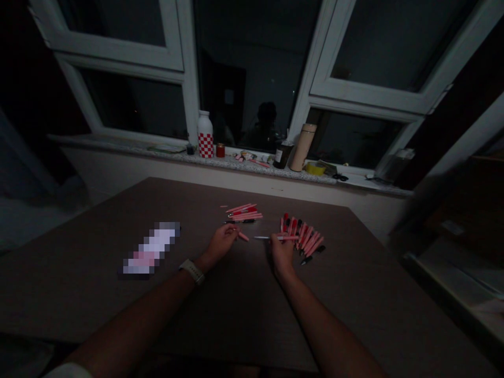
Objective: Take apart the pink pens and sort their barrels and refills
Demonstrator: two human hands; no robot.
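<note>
Your one table (240, 304) has open room along its right edge. At its middle, your left hand (222, 241) and right hand (282, 255) pinch closed; one pen fan (311, 241) lies right of middle, one pen bunch (246, 212) toward its far edge. Right holds one pen (289, 238); left, one pink piece (243, 237).

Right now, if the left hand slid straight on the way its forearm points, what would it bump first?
The left hand would probably meet the black pen at the near edge of the small pen pile, though depth is unclear.
</note>
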